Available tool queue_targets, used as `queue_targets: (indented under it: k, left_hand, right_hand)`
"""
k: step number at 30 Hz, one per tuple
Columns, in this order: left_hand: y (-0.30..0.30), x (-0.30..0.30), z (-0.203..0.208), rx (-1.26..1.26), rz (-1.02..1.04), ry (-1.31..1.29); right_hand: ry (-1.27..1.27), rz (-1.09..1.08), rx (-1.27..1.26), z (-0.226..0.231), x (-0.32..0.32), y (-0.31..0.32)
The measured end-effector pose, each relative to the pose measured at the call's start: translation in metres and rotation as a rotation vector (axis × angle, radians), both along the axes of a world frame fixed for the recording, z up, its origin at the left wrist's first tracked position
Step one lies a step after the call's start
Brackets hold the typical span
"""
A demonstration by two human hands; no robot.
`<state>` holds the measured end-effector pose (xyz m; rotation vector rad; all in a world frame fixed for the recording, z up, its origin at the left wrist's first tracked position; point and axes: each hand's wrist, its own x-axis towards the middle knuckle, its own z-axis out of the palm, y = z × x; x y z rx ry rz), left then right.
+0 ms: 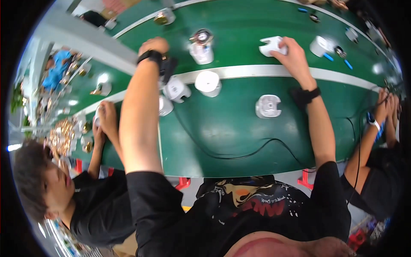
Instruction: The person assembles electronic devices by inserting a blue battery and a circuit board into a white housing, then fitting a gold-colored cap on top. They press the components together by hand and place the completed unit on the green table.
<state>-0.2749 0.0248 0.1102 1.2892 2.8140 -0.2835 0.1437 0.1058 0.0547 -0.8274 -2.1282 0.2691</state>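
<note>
While the person's black shirt fills the bottom of the frame, a thin black cable curves across the near part of the green table. Right of centre, a pale notched cup stands by itself on this near side. Farther up, left of centre, a round white cylinder sits against the pale strip that crosses the table, with a white slotted housing tilted just to its left.

Beyond the strip, in the upper right, the right hand grips a white notched piece between thumb and fingers, at or just above the green surface. In the upper left, the left hand is curled, its knuckles toward the camera; whether it holds anything cannot be told. A blurred dark object lies just below it.

Between the hands stands a white cup topped with copper. To the right of the gripped piece are another white cup and a blue stick. Farthest off, near the top edge, rests a copper-and-white part.
</note>
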Motion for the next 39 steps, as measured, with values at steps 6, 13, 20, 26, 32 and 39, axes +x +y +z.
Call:
queue_targets:
  k: [6, 13, 20, 26, 32, 39]
  left_hand:
    - [-0.036, 0.094, 0.054, 0.538, -0.353, -0.051]
    - [-0.047, 0.246, 0.009, 1.059, -0.444, -1.089]
    - [-0.011, 0.241, -0.036, 0.996, -0.238, -1.633]
    - [0.004, 0.244, -0.096, 0.949, -0.308, -1.257]
    - [0.006, 0.256, -0.115, 1.029, -0.448, -1.066]
    - [-0.004, 0.258, -0.111, 1.063, -0.476, -1.101]
  right_hand:
    - [-0.024, -0.122, -0.672, 0.020, 0.009, -0.012]
    - [0.661, 0.480, -0.910, 0.042, -0.009, -0.046]
    - [0.214, 0.320, -0.543, 0.026, 0.018, -0.024]
    - [0.296, -0.489, -0.491, -0.002, 0.153, 0.065]
    - [-0.201, -0.411, -0.320, -0.043, 0.162, 0.118]
    - [-0.505, -0.497, -0.586, -0.010, 0.154, 0.111]
